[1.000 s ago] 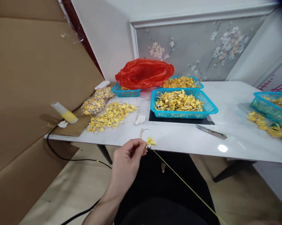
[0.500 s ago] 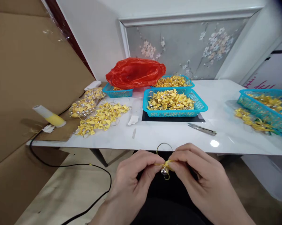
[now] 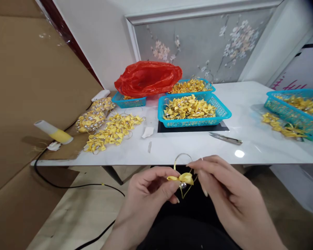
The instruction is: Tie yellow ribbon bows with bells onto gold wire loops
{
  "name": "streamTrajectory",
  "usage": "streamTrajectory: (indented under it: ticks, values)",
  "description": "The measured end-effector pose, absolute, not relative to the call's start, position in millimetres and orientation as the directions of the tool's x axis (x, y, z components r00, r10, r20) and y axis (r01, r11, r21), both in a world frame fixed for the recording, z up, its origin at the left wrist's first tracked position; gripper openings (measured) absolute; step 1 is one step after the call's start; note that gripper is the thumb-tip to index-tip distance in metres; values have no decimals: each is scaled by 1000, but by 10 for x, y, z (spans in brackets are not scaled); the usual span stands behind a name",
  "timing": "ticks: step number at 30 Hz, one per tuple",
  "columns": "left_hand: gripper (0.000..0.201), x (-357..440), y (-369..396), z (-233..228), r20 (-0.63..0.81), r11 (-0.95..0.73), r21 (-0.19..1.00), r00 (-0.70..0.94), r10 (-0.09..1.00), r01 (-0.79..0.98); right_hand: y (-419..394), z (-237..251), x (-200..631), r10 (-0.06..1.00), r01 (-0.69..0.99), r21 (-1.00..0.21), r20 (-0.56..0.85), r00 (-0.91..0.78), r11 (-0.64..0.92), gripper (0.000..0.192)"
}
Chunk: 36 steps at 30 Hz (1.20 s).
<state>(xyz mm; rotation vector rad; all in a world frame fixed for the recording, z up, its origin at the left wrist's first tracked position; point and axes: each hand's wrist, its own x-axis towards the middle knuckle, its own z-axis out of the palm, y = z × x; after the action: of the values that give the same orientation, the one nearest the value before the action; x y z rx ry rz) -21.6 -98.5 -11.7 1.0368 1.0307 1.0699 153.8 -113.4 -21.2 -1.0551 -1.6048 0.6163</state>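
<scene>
My left hand (image 3: 148, 196) pinches a small yellow ribbon bow (image 3: 187, 178) between thumb and fingers, just off the table's front edge. A round silver bell (image 3: 183, 185) hangs under the bow's middle. Thin gold cord (image 3: 175, 163) loops above the bow, and more of it trails below and to the right. Close on the right, my right hand (image 3: 231, 194) has its fingers drawn together on the cord; their exact hold is partly hidden. The bow's left side is partly covered by my left fingers.
Blue baskets (image 3: 192, 123) of yellow bows stand on the white table (image 3: 172, 149); another basket (image 3: 289, 107) is at right. A red plastic bag (image 3: 148, 80) lies behind. Thread snips (image 3: 226, 138) rest in front. Bow piles (image 3: 114, 130) and a yellow-white cone (image 3: 53, 132) sit left.
My right fingers have left the bow's right side and moved up to the cord. The bow now shows spread loops, still in my left hand. The view has shifted slightly.
</scene>
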Motion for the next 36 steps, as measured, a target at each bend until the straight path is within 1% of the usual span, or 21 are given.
streamTrajectory:
  ticks: [2, 3, 5, 8, 11, 13, 15, 20, 26, 36]
  values:
    - [5, -227, -980, -144, -163, 184, 963, 117, 980, -196, -1207, -179, 1564, 843, 370, -787, 537, 19, 493, 31]
    - [6, -227, -979, -154, -174, 193, 959, 103, 979, -209, -1240, -167, 1577, 834, 389, -771, 552, 14, 504, 33]
    - [6, -220, -981, -164, -183, 199, 951, 89, 979, -237, -1288, -150, 1595, 824, 436, -736, 565, -24, 517, 32]
    - [5, -208, -993, -162, -167, 181, 951, 79, 983, -249, -1298, -147, 1589, 821, 510, -672, 554, -135, 537, 26]
    - [6, -213, -1018, -156, -130, 144, 962, 75, 989, -232, -1267, -164, 1559, 764, 560, -571, 616, -191, 600, 29]
    - [6, -222, -1037, -155, -114, 126, 967, 67, 991, -222, -1249, -181, 1537, 733, 608, -513, 657, -176, 606, 28]
    - [6, -229, -1050, -154, -121, 129, 968, 53, 991, -215, -1240, -197, 1514, 724, 644, -487, 672, -155, 590, 26]
    - [4, -223, -1049, -147, -162, 164, 961, 28, 986, -224, -1228, -192, 1453, 696, 659, -463, 706, -130, 593, 23]
    - [0, -207, -1030, -128, -150, 160, 957, 60, 987, -242, -1225, -169, 1430, 674, 639, -473, 732, -98, 607, 19]
    - [1, -208, -1007, -143, -138, 151, 967, 75, 988, -204, -1237, -134, 1446, 682, 664, -457, 723, -111, 592, 18]
